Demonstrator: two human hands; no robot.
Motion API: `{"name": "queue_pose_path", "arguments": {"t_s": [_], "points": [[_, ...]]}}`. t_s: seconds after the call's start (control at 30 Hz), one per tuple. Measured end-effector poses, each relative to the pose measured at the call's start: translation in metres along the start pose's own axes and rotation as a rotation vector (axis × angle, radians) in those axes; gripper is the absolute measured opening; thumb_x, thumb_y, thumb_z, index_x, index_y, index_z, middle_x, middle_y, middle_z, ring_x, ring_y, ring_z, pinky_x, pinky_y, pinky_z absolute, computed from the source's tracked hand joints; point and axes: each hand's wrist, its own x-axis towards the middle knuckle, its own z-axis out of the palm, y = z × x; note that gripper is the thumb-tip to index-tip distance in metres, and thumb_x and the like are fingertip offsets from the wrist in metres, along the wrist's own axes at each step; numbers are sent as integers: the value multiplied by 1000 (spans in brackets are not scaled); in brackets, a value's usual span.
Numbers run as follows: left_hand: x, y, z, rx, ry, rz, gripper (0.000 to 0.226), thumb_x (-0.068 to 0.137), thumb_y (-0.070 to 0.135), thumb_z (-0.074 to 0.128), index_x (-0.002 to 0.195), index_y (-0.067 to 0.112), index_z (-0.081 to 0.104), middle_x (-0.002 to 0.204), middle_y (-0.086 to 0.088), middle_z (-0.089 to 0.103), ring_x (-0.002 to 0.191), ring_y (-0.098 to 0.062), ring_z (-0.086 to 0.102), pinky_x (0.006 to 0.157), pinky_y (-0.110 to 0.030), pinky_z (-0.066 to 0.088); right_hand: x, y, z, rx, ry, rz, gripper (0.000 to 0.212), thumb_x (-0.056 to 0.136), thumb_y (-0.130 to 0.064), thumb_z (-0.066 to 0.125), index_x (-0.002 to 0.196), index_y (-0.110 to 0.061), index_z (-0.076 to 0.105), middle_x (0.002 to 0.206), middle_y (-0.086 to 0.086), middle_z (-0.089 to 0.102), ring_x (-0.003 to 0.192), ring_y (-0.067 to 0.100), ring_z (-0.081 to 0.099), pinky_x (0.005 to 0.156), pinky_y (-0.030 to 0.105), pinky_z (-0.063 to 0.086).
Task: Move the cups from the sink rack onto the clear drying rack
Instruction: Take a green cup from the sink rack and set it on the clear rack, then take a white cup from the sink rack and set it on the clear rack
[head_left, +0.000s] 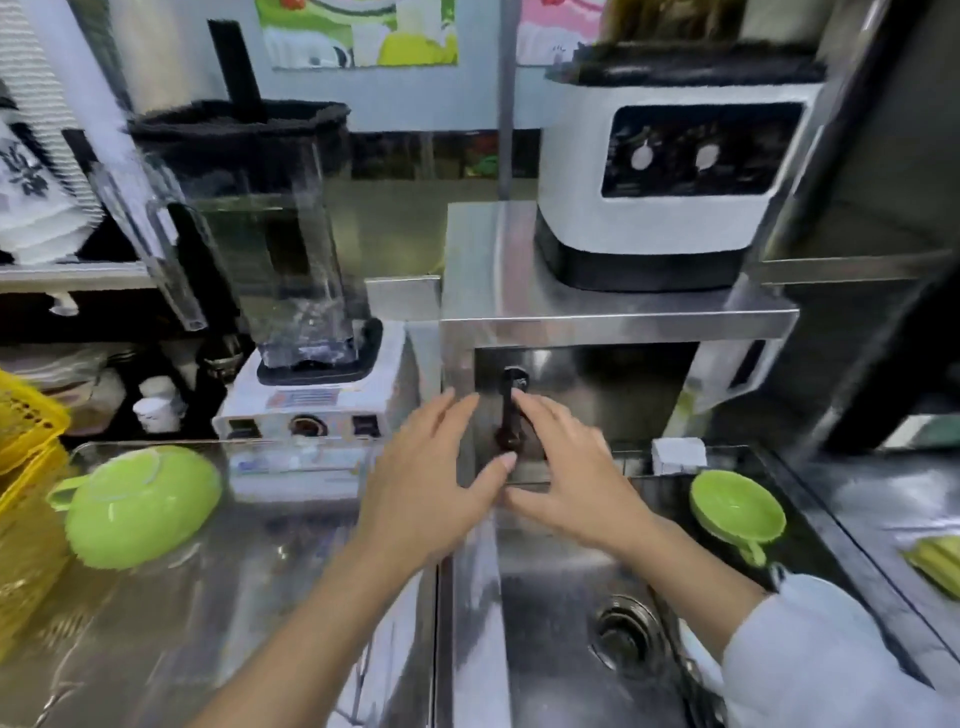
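A green cup (140, 506) lies upside down on the clear drying rack (291, 587) at the left, its handle pointing left. A second green cup (736, 512) rests on the dark sink rack (810, 551) at the right, its mouth facing me and its handle toward the front. My left hand (431, 483) and my right hand (566, 478) hover side by side over the sink's back edge, between the two cups. Both are empty with fingers spread. The right hand's fingertips are close to a dark faucet lever (511, 410).
The steel sink (571, 623) with its drain (626, 631) lies below my hands. A blender (291, 291) stands behind the clear rack. A white machine (670, 171) sits on a steel shelf above the faucet. Yellow baskets (26, 467) are at the far left.
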Motion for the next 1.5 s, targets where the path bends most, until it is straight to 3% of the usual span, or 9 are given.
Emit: {"name": "queue_pose_path", "arguments": {"t_s": [0.13,0.27,0.43,0.63,0.8,1.0,1.17,1.3,1.5], "points": [[5,27,33,-34,-5,51,66,83,55,47,139,26,30,151,2,29,139,-12,22,114,-31,19,-20,37,-15,-26,15,58,88,72,-49,63,142,-29,14,149,3,26,135,20,26,110,45,24],[9,73,96,-44,-136,93,66,82,55,48,140,27,30,152,2,28,140,-12,21,114,-30,18,-59,102,-37,-31,37,195,86,72,-45,61,142,-28,15,149,4,28,135,21,28,110,46,24],[0,97,158,-15,-289,92,67,82,56,48,139,25,30,152,0,29,139,-15,23,112,-31,19,-105,159,-39,-47,-52,267,92,65,-62,56,141,-25,19,149,5,29,136,22,26,110,44,24],[-19,97,205,112,-570,98,78,80,60,47,143,25,16,155,-2,18,142,-15,13,116,-34,4,-141,195,-26,-70,-480,306,112,56,-67,67,142,-33,5,153,1,18,140,19,14,113,45,6],[-35,96,219,261,-865,156,108,62,70,56,143,29,-2,151,-3,23,142,-18,9,113,-49,-15,-149,202,-15,-161,-700,263,115,50,-45,80,136,-32,5,129,3,47,125,24,34,106,47,17],[-46,104,230,435,-750,246,100,71,58,58,142,12,5,136,-15,39,132,-29,28,114,-53,-11,-153,206,-3,-232,-619,192,98,56,-33,77,133,-22,18,123,4,53,119,25,41,108,42,12],[-45,101,224,284,-736,199,103,62,55,69,140,16,16,130,-9,43,125,-26,34,115,-43,5,-151,205,-9,-155,-577,119,87,54,-35,78,126,-27,29,117,-1,54,105,25,49,84,31,29],[-42,96,206,-42,-669,85,96,54,47,77,135,28,28,125,1,46,116,-18,36,103,-32,27,-146,196,-30,136,-525,191,87,52,-27,79,124,-39,34,120,-13,54,107,11,50,92,35,45],[-28,83,158,-566,-405,-96,97,46,35,89,130,34,40,124,10,45,119,-6,44,102,-24,37,-116,152,-71,446,-373,200,85,53,-14,85,119,-47,44,118,-23,57,104,-6,54,81,9,46]]}}
